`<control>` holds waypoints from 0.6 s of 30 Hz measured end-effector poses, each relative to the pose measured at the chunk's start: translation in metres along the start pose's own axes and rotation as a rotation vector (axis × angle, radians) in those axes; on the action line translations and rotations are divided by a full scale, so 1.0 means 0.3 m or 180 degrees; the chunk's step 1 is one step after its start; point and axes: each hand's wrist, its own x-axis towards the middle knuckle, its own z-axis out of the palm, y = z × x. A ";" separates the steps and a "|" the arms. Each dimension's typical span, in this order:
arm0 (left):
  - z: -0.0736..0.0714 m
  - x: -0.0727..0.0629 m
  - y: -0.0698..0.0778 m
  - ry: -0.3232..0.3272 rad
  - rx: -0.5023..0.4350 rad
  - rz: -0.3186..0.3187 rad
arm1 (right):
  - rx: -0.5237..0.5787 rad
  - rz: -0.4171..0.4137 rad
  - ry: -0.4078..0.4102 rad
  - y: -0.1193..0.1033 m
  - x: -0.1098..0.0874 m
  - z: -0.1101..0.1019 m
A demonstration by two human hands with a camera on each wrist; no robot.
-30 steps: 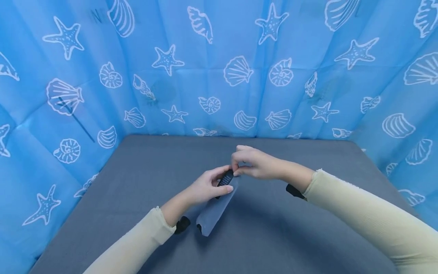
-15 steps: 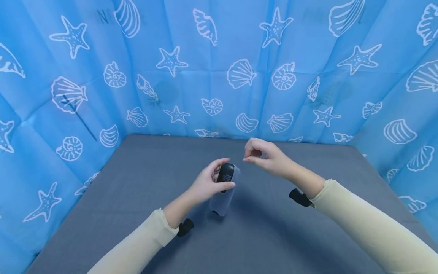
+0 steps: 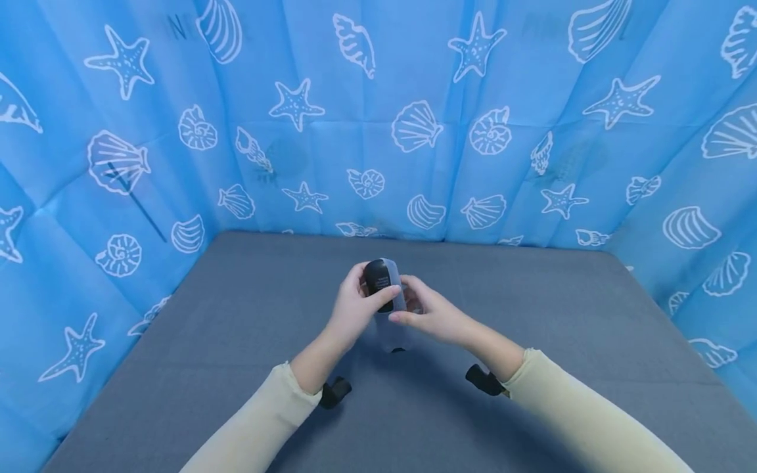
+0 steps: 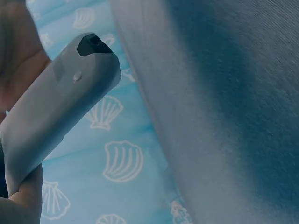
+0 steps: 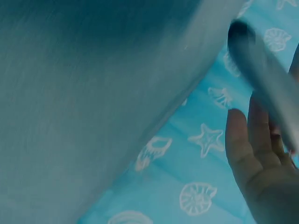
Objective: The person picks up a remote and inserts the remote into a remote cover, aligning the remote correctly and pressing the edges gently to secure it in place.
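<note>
A long remote control (image 3: 379,276) in a smooth grey sleeve is held up over the table. Its black upper end with small pale print faces the head camera. My left hand (image 3: 349,307) grips it near that end, thumb across the front. My right hand (image 3: 436,316) is at its right side, thumb at the edge and fingers bent behind. In the left wrist view the sleeve (image 4: 60,98) runs diagonally, with a dark opening at its far end. The right wrist view shows the remote blurred, between my right thumb and fingers (image 5: 243,140).
The table (image 3: 284,276) has a dark grey cloth top, with the hands' shadow on it. A blue curtain (image 3: 355,92) printed with white shells and starfish surrounds its back and sides. Black wrist devices (image 3: 335,393) hang below both cuffs.
My right hand first pinched at the remote's upper end, pulled away to the right, then came back to its side. My left hand has raised the remote and turned it more upright.
</note>
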 end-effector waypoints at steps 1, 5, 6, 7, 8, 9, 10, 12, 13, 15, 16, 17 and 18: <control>0.002 0.001 0.002 0.0031 -0.0032 -0.0006 | 0.0052 -0.0037 0.0061 0.001 0.001 0.013; 0.005 0.003 0.015 0.0126 -0.0139 0.0022 | 0.0266 -0.0108 0.0358 0.001 0.006 0.046; 0.004 0.003 0.016 0.0138 -0.0145 0.0043 | 0.0312 -0.0092 0.0421 0.001 0.007 0.050; 0.003 0.004 0.018 0.0144 -0.0159 0.0062 | 0.0360 -0.0071 0.0461 0.002 0.008 0.052; 0.000 0.004 0.019 0.0138 -0.0161 0.0078 | 0.0404 -0.0056 0.0480 0.003 0.010 0.053; -0.003 0.004 0.020 0.0127 -0.0153 0.0083 | 0.0446 -0.0047 0.0493 0.002 0.011 0.053; -0.007 0.005 0.022 0.0114 -0.0130 0.0086 | 0.0483 -0.0030 0.0511 0.001 0.011 0.053; -0.017 0.006 0.026 0.0093 -0.0057 0.0093 | 0.0522 0.0003 0.0564 0.000 0.014 0.051; -0.023 0.006 0.028 0.0094 -0.0010 0.0086 | 0.0547 0.0019 0.0586 0.000 0.015 0.050; -0.033 0.006 0.035 0.0107 0.0073 0.0077 | 0.0604 0.0073 0.0623 -0.002 0.016 0.047; -0.037 0.006 0.037 0.0118 0.0110 0.0075 | 0.0660 0.0098 0.0634 0.000 0.016 0.046; -0.041 0.005 0.039 0.0127 0.0119 0.0060 | 0.0723 0.0104 0.0636 0.002 0.017 0.045; -0.043 0.004 0.041 0.0141 0.0122 0.0032 | 0.0796 0.0105 0.0628 0.005 0.017 0.045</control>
